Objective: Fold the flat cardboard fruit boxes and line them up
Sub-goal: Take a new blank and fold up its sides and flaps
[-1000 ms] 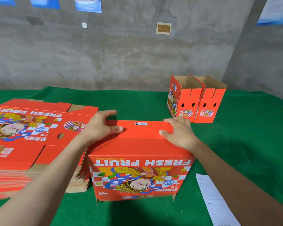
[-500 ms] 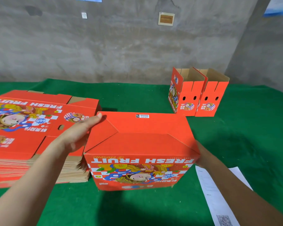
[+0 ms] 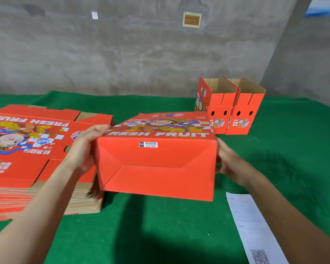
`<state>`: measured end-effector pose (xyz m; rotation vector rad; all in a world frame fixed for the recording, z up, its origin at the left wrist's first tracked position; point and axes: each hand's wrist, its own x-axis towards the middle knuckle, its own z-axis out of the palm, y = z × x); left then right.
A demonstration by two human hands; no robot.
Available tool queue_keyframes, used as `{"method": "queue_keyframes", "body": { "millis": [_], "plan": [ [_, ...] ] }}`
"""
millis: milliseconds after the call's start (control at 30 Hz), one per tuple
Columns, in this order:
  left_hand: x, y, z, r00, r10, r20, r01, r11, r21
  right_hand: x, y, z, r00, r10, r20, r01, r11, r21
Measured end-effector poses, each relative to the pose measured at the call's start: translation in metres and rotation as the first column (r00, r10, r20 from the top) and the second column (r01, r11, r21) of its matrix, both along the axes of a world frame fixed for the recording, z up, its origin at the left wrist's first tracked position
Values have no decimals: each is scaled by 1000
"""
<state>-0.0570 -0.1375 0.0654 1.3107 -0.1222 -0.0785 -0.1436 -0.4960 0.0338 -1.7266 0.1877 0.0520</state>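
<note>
A folded red fruit box [image 3: 156, 168] is held above the green table, tipped so its closed bottom faces me and a printed "FRESH FRUIT" side faces up. My left hand [image 3: 84, 149] grips its left side, thumb on the top edge. My right hand [image 3: 231, 161] holds its right side, the fingers partly hidden behind the box. Two finished boxes [image 3: 231, 109] stand upright side by side at the back right, tops open. A tall stack of flat red boxes [image 3: 32, 149] lies on the left.
The green cloth table [image 3: 160, 235] reaches to a grey concrete wall. A white paper sheet with a QR code [image 3: 253, 231] lies at the front right.
The box was standing bottom up on the table with my hands pressing its flaps. My hands moved to its sides, lifted it and tipped it toward me.
</note>
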Motion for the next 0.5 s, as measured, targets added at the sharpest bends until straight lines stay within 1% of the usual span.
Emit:
{"method": "queue_keyframes", "body": {
  "millis": [67,133,233,300,333,433,500],
  "plan": [
    [2,3,-3,1000,-17,23,17,1000,-14,-5,-3,4,995,70,77,-74,996,55],
    [5,3,-8,1000,-5,30,4,1000,26,-10,-2,9,984,46,172,-62,994,89],
    [7,-6,-13,1000,19,12,-21,974,224,-11,8,19,954,-38,298,27,999,42],
    [4,-17,-15,1000,-4,-6,6,936,353,-11,17,20,931,-57,360,84,995,-61],
    [2,-25,-15,1000,-25,-13,29,919,392,-10,22,18,920,-61,388,122,984,-133],
    [-9,-55,-10,993,-112,-34,114,873,475,-4,41,0,899,-21,438,205,902,-379],
    [-13,-74,-9,985,-161,-58,169,851,498,1,51,-17,894,50,446,200,845,-496]
  ]
}}
